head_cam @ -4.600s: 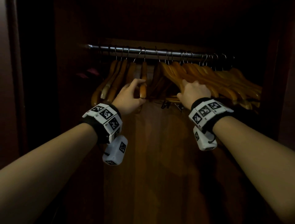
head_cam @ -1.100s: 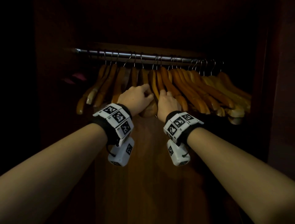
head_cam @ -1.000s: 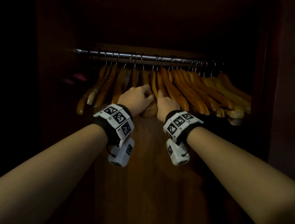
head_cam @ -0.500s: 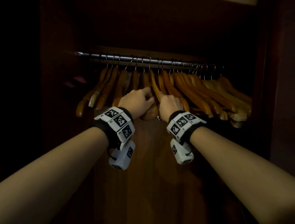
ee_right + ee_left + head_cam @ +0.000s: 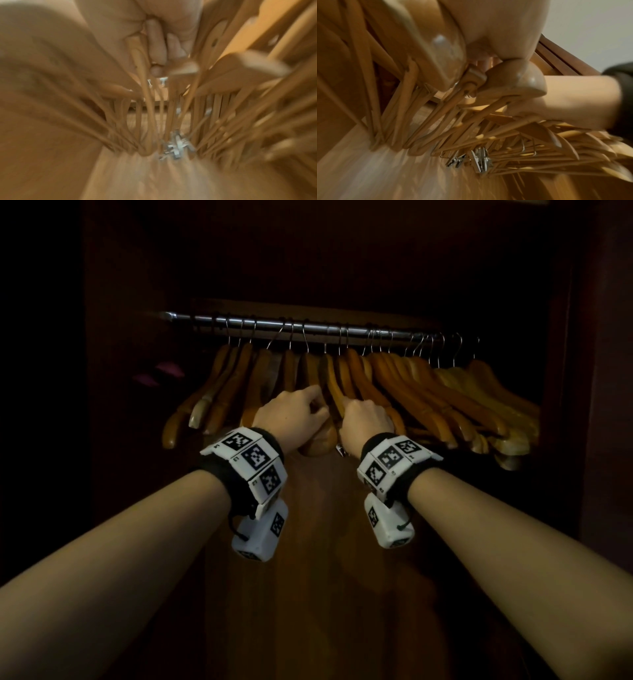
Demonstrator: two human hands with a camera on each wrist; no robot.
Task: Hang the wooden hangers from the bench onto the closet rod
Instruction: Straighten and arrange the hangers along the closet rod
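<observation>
Several wooden hangers (image 5: 404,392) hang by metal hooks on the steel closet rod (image 5: 308,328). My left hand (image 5: 296,414) curls round the lower arm of a thick middle hanger, whose rounded end (image 5: 318,441) shows below the hand. In the left wrist view that rounded end (image 5: 515,81) lies under my palm. Just to its right, my right hand (image 5: 364,421) grips the arm of the neighbouring hanger (image 5: 335,392). The blurred right wrist view shows its fingers (image 5: 155,54) wrapped round a thin wooden arm. The two hands nearly touch.
The closet's wooden back panel (image 5: 325,577) lies below the hangers, with dark side walls left and right. Metal trouser clips (image 5: 479,161) dangle under the hanger bars. A bare stretch of rod (image 5: 191,318) shows at the far left.
Since 4.6 s ago my right hand has moved left, bringing the right group of hangers against the middle ones. Over the last second both hands have stayed together on the middle hangers.
</observation>
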